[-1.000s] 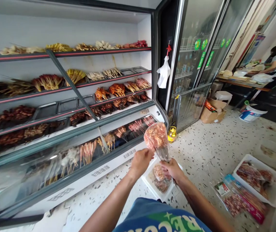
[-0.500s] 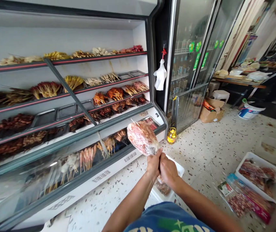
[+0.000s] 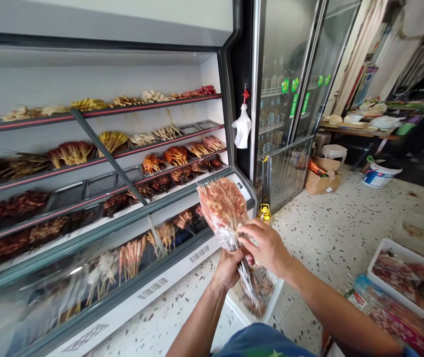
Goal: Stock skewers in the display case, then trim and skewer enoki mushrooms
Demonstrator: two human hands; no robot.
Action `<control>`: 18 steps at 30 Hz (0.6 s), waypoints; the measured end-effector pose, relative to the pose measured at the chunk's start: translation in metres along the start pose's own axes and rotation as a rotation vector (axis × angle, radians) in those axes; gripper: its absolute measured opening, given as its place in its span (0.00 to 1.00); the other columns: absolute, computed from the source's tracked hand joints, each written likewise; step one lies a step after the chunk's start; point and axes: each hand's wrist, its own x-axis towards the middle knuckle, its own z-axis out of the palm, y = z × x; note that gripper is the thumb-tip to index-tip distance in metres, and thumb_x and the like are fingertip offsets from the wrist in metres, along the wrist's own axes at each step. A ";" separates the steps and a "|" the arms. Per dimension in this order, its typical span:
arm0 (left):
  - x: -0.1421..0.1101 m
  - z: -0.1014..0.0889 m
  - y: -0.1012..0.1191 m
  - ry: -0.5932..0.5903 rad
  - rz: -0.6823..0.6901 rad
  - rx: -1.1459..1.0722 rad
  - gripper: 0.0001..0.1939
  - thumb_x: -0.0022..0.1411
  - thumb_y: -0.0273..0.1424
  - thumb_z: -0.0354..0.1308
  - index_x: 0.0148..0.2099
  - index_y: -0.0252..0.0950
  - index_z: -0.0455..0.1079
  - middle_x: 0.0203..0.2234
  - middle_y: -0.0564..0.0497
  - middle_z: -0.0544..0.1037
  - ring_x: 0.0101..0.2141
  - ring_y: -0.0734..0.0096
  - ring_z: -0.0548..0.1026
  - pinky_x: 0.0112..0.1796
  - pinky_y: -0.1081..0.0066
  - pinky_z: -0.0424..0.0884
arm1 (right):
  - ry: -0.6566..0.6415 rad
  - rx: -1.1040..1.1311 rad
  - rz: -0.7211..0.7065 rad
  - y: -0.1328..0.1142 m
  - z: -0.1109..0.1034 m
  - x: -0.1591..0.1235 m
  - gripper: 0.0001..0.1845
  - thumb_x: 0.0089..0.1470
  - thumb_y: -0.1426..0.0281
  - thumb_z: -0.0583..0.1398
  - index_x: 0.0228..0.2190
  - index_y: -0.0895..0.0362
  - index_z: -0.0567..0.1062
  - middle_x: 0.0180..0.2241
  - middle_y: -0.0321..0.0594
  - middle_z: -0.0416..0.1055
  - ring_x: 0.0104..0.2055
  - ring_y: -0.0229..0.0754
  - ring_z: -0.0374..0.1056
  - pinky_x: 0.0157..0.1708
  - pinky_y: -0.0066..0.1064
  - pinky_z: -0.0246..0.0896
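I hold a bundle of raw meat skewers (image 3: 222, 207) wrapped in clear plastic, meat end up, in front of the display case. My left hand (image 3: 229, 267) is closed round the sticks below the meat. My right hand (image 3: 266, 244) pinches the plastic at the neck of the bundle, just above the left hand. The bare stick ends (image 3: 249, 283) point down toward a white tray (image 3: 274, 297) of more meat on the floor.
A chilled display case (image 3: 130, 285) with shelves of skewers fills the left. Glass-door fridges (image 3: 289, 109) stand behind. On the floor: a yellow bottle (image 3: 264, 212), a cardboard box (image 3: 321, 179), a bucket (image 3: 378, 175), white trays (image 3: 405, 275) and packaged skewers (image 3: 390, 317). A person stands at a far table (image 3: 360, 130).
The bundle tilted left and rose slightly. My left hand slid lower onto the sticks, and my right hand moved up to the plastic at the neck. The camera tilted upward.
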 end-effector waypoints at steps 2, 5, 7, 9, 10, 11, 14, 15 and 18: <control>0.001 0.005 -0.003 0.043 0.012 -0.036 0.15 0.37 0.30 0.72 0.26 0.31 0.70 0.16 0.55 0.71 0.18 0.80 0.67 0.23 0.76 0.65 | -0.042 -0.093 0.008 -0.004 0.007 0.005 0.08 0.55 0.70 0.61 0.39 0.56 0.74 0.39 0.42 0.72 0.41 0.41 0.69 0.42 0.31 0.64; 0.003 0.008 -0.008 0.051 0.012 -0.051 0.18 0.36 0.30 0.73 0.29 0.32 0.70 0.18 0.54 0.73 0.22 0.74 0.71 0.27 0.73 0.70 | -0.075 -0.243 0.119 -0.013 0.017 0.004 0.20 0.44 0.63 0.69 0.38 0.57 0.71 0.39 0.42 0.71 0.41 0.46 0.69 0.40 0.34 0.65; 0.002 0.009 -0.011 0.050 0.034 -0.034 0.19 0.36 0.33 0.73 0.30 0.32 0.70 0.21 0.52 0.75 0.27 0.68 0.75 0.31 0.69 0.72 | -0.083 -0.338 0.186 -0.018 0.021 0.002 0.19 0.46 0.60 0.67 0.36 0.58 0.71 0.37 0.44 0.71 0.40 0.47 0.69 0.39 0.35 0.65; 0.001 0.010 -0.013 0.075 0.073 -0.013 0.20 0.37 0.36 0.73 0.31 0.32 0.71 0.24 0.50 0.76 0.31 0.64 0.76 0.34 0.67 0.73 | -0.107 -0.411 0.210 -0.021 0.022 0.001 0.11 0.53 0.64 0.62 0.34 0.59 0.71 0.35 0.45 0.72 0.39 0.47 0.69 0.39 0.34 0.64; 0.001 0.010 -0.014 0.086 0.090 -0.007 0.20 0.37 0.36 0.73 0.31 0.32 0.71 0.25 0.50 0.77 0.32 0.63 0.76 0.35 0.67 0.73 | -0.126 -0.426 0.197 -0.021 0.022 0.002 0.07 0.56 0.67 0.59 0.34 0.59 0.71 0.34 0.46 0.72 0.38 0.46 0.69 0.38 0.33 0.64; 0.000 0.010 -0.014 0.095 0.099 -0.007 0.20 0.37 0.36 0.72 0.32 0.32 0.70 0.25 0.50 0.77 0.33 0.63 0.76 0.35 0.67 0.72 | -0.141 -0.425 0.173 -0.021 0.022 0.002 0.06 0.58 0.70 0.56 0.33 0.59 0.71 0.34 0.45 0.72 0.37 0.45 0.69 0.37 0.32 0.63; -0.001 0.011 -0.013 0.116 0.096 -0.026 0.19 0.37 0.34 0.71 0.32 0.32 0.70 0.24 0.52 0.76 0.28 0.68 0.75 0.32 0.70 0.71 | -0.132 -0.367 0.103 -0.018 0.021 0.005 0.07 0.56 0.75 0.53 0.30 0.58 0.71 0.32 0.43 0.72 0.34 0.41 0.68 0.34 0.29 0.60; -0.001 0.011 -0.012 0.130 0.091 -0.037 0.17 0.37 0.33 0.70 0.31 0.33 0.70 0.22 0.54 0.75 0.25 0.71 0.73 0.29 0.71 0.70 | -0.112 -0.327 0.098 -0.016 0.021 0.006 0.06 0.54 0.76 0.54 0.27 0.58 0.69 0.30 0.41 0.71 0.32 0.39 0.67 0.32 0.28 0.58; -0.002 0.009 -0.013 0.155 0.073 -0.077 0.13 0.38 0.30 0.68 0.25 0.32 0.67 0.14 0.57 0.69 0.17 0.80 0.65 0.22 0.76 0.63 | -0.082 -0.133 0.169 -0.013 0.023 0.011 0.11 0.46 0.76 0.56 0.18 0.55 0.60 0.21 0.34 0.65 0.24 0.34 0.61 0.25 0.25 0.52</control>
